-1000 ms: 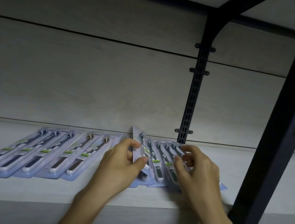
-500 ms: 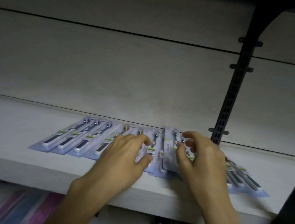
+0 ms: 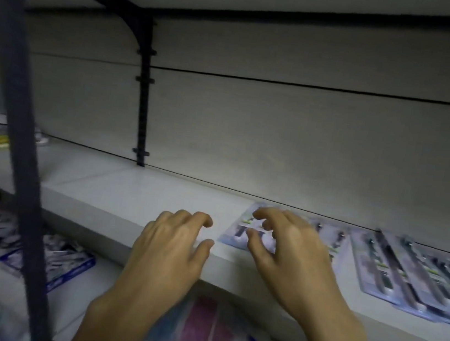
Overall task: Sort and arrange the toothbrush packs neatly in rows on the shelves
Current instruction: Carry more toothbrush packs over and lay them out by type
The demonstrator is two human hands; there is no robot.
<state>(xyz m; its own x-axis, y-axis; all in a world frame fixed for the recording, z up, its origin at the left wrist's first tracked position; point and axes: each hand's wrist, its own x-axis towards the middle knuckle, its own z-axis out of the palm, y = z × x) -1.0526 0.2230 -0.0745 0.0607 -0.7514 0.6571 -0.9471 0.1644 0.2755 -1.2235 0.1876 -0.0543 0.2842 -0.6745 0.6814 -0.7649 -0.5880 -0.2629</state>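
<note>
Mid-sort, the left hand (image 3: pixel 171 245) hovers loosely curled and empty over the shelf (image 3: pixel 116 195) while the right hand (image 3: pixel 290 249), fingers bent, touches the toothbrush packs (image 3: pixel 241 230) at 3 o'clock, likely to slide the row's end pack straight next.

Dim bluish light, motion blur throughout, edges bowed by wide angle, corners dark

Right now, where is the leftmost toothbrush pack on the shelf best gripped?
Probably by its bare left edge, approached from the left. The leftmost pack lies flat on the shelf, its right side under the right hand, while the left hand hovers beside it.
</note>
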